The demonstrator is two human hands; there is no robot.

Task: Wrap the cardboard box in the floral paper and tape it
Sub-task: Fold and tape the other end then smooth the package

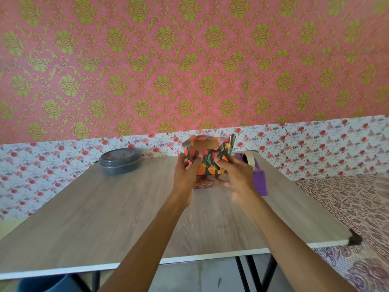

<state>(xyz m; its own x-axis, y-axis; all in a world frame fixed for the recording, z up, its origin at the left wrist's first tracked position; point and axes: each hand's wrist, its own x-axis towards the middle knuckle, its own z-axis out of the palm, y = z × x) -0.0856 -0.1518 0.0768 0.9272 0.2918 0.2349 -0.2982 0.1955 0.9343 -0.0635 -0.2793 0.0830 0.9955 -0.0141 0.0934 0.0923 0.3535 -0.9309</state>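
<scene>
A pale wood-grain table with a white edge [105,207] stands against a wall of pink wallpaper with green damask motifs [189,60]; below it runs a band of white paper with small red roses [315,148]. At the table's far middle a brown cardboard box [205,145] stands upright, mostly covered in dark floral wrapping paper [207,165], with bare card showing at its top. The left hand [186,175] grips its left side, fingers curled and thumb on the front. The right hand [237,178] grips the right side, fingers pressing the paper. A purple tape dispenser [260,180] sits just beside the right hand, and a grey lidded round container [121,162] sits far left. A patterned maroon cloth [347,207] lies to the right.
</scene>
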